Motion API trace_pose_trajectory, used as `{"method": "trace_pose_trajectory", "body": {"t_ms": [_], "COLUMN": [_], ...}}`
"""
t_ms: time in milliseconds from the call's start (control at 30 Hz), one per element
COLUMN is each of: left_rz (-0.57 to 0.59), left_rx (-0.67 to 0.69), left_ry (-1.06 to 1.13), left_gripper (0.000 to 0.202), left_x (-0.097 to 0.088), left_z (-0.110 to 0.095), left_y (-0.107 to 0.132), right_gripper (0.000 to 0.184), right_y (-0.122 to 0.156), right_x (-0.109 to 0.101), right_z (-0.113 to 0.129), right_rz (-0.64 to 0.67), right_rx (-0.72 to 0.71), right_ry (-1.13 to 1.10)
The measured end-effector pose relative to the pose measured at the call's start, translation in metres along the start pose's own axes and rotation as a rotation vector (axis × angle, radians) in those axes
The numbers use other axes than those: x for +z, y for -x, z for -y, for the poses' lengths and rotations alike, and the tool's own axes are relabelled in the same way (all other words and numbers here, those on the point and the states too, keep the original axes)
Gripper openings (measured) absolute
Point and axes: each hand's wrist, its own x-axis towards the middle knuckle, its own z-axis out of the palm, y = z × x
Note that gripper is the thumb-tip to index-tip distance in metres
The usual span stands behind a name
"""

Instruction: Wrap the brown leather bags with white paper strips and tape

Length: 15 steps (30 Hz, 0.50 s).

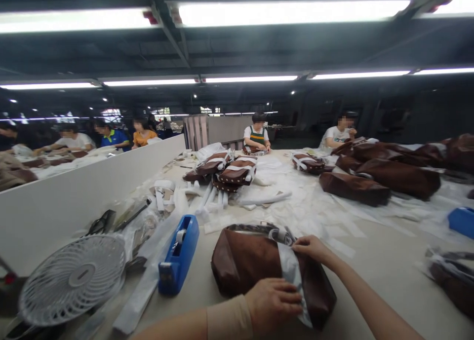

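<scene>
A brown leather handbag (244,258) lies on the table right in front of me, its dark braided handle (255,228) folded along the far edge. Across its right part runs a white wrapping strip (289,263). My left hand (274,300), with a beige band at the wrist, rests flat on the bag's near side, fingers stretched over the lower part of the strip. At the strip's upper end, by the handle, my right hand (313,247) pinches the strip between thumb and fingers.
Left of the bag stands a blue tape dispenser (179,256), with a white fan (76,278) beyond it. Wrapped brown bags (237,171) are stacked ahead; more brown bags (392,174) pile up at the right. A white partition (92,182) borders the left. Co-workers (256,132) sit farther back.
</scene>
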Motion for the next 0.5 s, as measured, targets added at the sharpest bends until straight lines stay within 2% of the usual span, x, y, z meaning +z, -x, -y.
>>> {"method": "trace_pose_trajectory", "body": {"t_ms": [100, 267, 500], "left_rz": [-0.023, -0.034, -0.084], "left_rx": [-0.017, -0.021, -0.019], "left_ry": [0.047, 0.016, -0.030], "left_gripper": [0.031, 0.036, 0.032], "left_x": [-0.005, -0.014, -0.004], "left_z": [-0.002, -0.005, -0.004], "left_y": [0.003, 0.007, 0.008], "right_gripper": [0.017, 0.015, 0.015], "right_y": [-0.003, 0.005, 0.013], "right_x": [0.002, 0.009, 0.008], "right_z": [0.009, 0.014, 0.021], "right_rz": [-0.035, -0.203, -0.220], "right_rx": [0.039, 0.041, 0.039], "right_ry": [0.089, 0.225, 0.113]}}
